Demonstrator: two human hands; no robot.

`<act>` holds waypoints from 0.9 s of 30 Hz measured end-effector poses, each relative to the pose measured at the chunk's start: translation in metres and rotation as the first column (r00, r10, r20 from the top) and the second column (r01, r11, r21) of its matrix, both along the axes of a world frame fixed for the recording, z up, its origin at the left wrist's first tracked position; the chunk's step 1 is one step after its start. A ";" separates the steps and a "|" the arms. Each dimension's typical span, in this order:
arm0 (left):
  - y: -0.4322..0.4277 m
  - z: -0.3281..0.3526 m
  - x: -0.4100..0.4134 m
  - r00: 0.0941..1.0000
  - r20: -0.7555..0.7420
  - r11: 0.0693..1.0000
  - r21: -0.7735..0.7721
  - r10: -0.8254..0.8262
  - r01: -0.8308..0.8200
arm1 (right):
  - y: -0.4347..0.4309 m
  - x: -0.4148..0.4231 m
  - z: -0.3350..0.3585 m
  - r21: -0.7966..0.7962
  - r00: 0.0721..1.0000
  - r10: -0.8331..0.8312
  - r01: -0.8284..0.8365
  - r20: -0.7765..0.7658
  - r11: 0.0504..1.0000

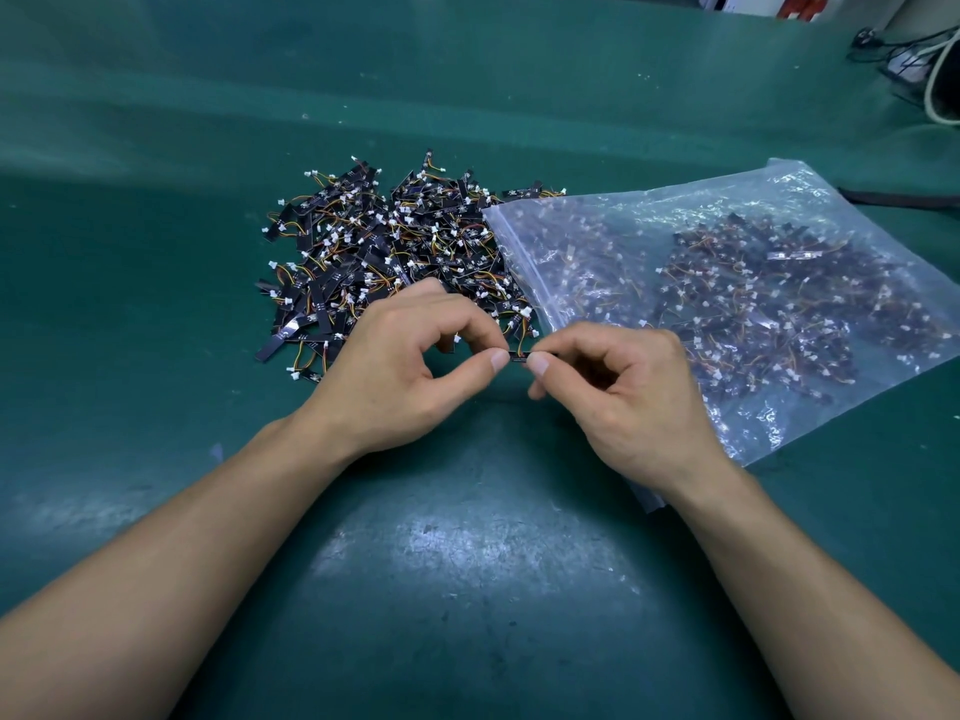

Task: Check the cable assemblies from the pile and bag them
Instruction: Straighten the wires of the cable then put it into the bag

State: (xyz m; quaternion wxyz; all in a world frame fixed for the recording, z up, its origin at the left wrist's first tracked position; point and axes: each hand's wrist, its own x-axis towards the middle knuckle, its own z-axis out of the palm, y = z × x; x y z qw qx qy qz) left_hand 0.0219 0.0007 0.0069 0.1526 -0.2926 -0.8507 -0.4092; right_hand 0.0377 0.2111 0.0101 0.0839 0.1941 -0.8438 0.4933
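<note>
A: Toward the near edge?
B: One cable assembly (518, 357) is pinched at either end by left hand (405, 366) and right hand (623, 387).
A: Farther back?
B: Pile (384, 252) noted mid-table (156, 148); part-filled clear bag (727, 283) laid against it, toward the right edge.

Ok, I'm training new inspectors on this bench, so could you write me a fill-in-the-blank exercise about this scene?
1. The loose pile lies to the ____ of the clear bag.
2. The left hand and right hand pinch one cable assembly; the right hand is nearer the ____.
3. The bag's zip edge is the side nearest the ____.
Missing words: left; bag; pile.
</note>
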 end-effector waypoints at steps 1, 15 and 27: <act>0.000 0.000 0.000 1.000 -0.004 1.000 -0.004 0.004 -0.004 | 0.000 0.000 0.000 -0.001 1.000 -0.005 0.005 0.009 1.000; 0.000 0.000 0.000 1.000 0.005 1.000 0.005 -0.009 0.009 | 0.000 0.000 0.000 -0.010 1.000 -0.009 0.009 -0.012 1.000; 0.000 -0.001 0.000 0.999 -0.038 1.000 0.009 0.001 -0.001 | 0.000 -0.001 -0.001 -0.017 1.000 -0.015 0.015 0.009 1.000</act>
